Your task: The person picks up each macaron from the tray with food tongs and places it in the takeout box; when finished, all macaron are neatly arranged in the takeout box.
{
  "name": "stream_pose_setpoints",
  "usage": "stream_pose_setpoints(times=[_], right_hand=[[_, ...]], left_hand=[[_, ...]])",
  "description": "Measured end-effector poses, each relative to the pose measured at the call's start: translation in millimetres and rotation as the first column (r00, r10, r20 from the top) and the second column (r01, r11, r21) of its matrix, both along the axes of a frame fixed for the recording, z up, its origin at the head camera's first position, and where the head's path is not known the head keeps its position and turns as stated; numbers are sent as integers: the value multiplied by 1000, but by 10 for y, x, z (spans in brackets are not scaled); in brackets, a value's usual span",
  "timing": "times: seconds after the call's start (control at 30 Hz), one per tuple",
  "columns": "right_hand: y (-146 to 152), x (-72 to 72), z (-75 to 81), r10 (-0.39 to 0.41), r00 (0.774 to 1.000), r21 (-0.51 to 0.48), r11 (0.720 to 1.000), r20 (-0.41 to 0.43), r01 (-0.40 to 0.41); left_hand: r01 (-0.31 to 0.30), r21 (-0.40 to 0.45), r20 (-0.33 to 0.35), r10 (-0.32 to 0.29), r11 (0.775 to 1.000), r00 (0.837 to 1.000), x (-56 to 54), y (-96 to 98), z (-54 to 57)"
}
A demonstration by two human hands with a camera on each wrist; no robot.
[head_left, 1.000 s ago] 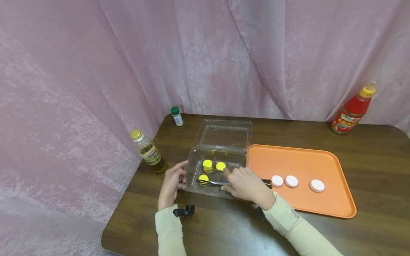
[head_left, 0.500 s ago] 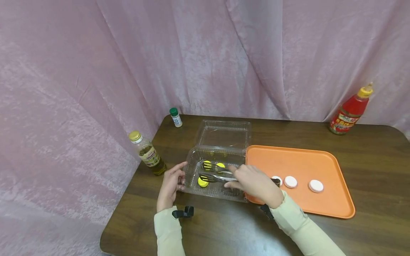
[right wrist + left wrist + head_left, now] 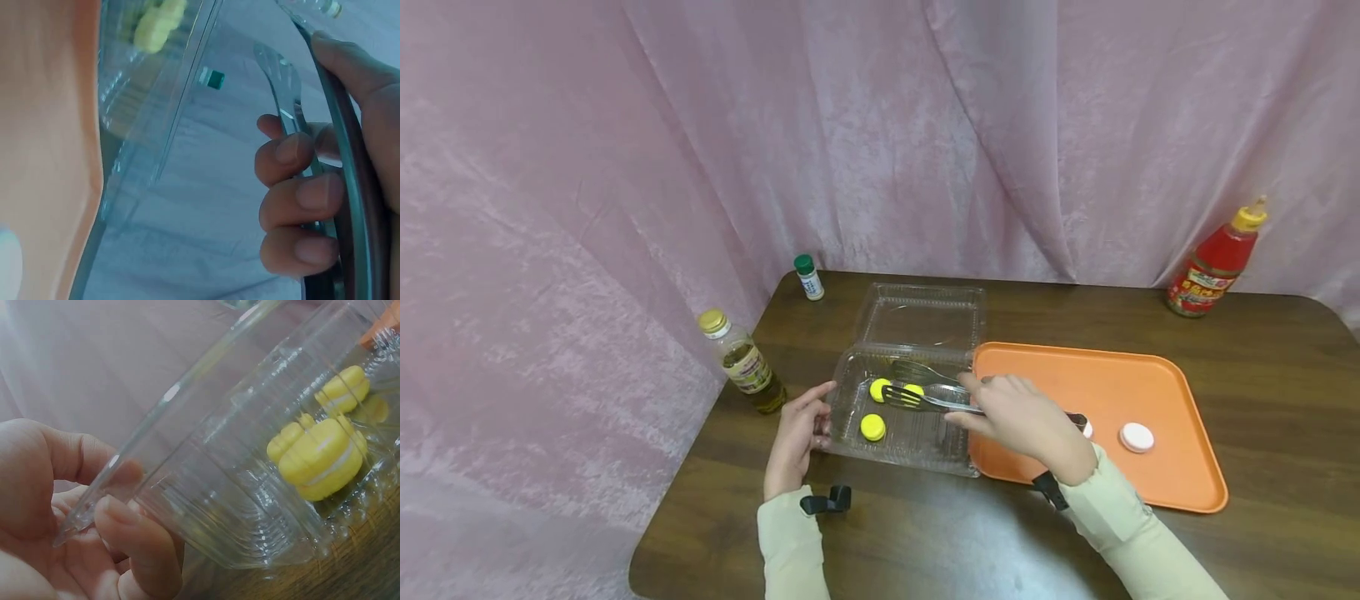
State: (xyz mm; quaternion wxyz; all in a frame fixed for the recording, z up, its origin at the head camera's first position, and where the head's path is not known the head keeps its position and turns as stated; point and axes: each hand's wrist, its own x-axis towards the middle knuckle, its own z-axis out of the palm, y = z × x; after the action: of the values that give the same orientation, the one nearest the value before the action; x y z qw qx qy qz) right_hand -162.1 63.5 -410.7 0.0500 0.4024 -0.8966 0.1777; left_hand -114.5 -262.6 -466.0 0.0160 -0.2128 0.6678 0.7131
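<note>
My left hand (image 3: 797, 433) pinches the left rim of a clear plastic clamshell container (image 3: 898, 456), thumb and fingers on its edge in the left wrist view. Three yellow macarons (image 3: 872, 427) lie inside; one shows large in front of the others (image 3: 325, 459). My right hand (image 3: 1026, 421) grips metal serving tongs (image 3: 936, 403), fingers curled round one arm and thumb along the other (image 3: 340, 125). The slotted tong ends are spread apart with nothing between them, overlapping the rear macarons in the head view. A white macaron (image 3: 1137, 437) sits on the orange tray (image 3: 1097, 375); another is mostly hidden.
The container's lid (image 3: 925, 321) lies folded back behind it. An oil bottle (image 3: 747, 367) stands left of the container, and a green-capped shaker (image 3: 808, 279) at the back left. A red sauce bottle (image 3: 1213, 267) stands at the back right. Pink curtain (image 3: 880, 150) hangs behind the table.
My right hand has moved right with the tongs, off the front yellow macaron and partly over the tray, covering more of the white macarons. The tong ends have spread. My left hand stays at the rim.
</note>
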Motion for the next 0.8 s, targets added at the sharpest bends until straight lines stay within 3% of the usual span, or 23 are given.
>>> stream_pose_setpoints(times=[0.3,0.47,0.8], right_hand=[[290,5,39,-3,1000,-46,999,-17,2],[505,29,42,-8,998,-52,999,69,11],[954,62,155,-127,987,18,992,97,126]], left_hand=[[11,3,6,-11,1000,1000,9,18,35],[19,4,16,-19,1000,1000,13,41,26],[15,-6,11,-15,1000,1000,-1,-20,-35]])
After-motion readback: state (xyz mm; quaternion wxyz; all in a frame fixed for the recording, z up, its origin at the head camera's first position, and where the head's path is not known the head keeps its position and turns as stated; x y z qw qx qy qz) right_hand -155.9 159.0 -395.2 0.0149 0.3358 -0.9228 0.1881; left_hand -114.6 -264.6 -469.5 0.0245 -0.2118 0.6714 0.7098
